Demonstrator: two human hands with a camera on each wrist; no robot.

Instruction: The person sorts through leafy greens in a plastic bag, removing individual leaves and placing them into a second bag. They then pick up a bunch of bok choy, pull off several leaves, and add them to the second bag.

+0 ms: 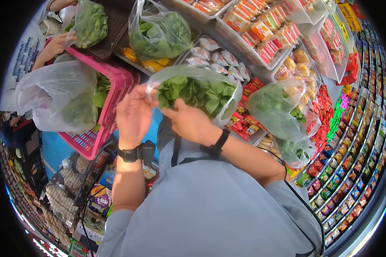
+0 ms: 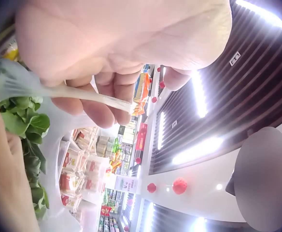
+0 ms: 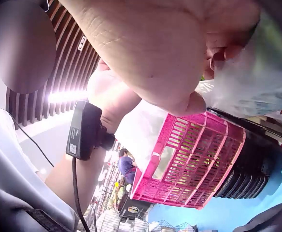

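Observation:
A clear plastic bag of leafy greens (image 1: 212,92) lies open-mouthed in front of me in the head view. My left hand (image 1: 135,115) holds one of its handles; in the left wrist view the twisted plastic handle (image 2: 95,96) runs across the curled fingers. Close beside it, my right hand (image 1: 193,123) grips the near rim of the same bag, by the leaves. The right wrist view shows the fingers of this right hand (image 3: 165,63) bent in at the bag's plastic (image 3: 252,87); their tips are partly hidden.
A pink crate (image 1: 111,96) with another bag of greens (image 1: 68,96) stands left. More bagged greens (image 1: 158,36) sit ahead, and others (image 1: 278,103) at right. Bins of packaged snacks (image 1: 261,32) line the back. Another person's hand (image 1: 55,47) touches a bag at upper left.

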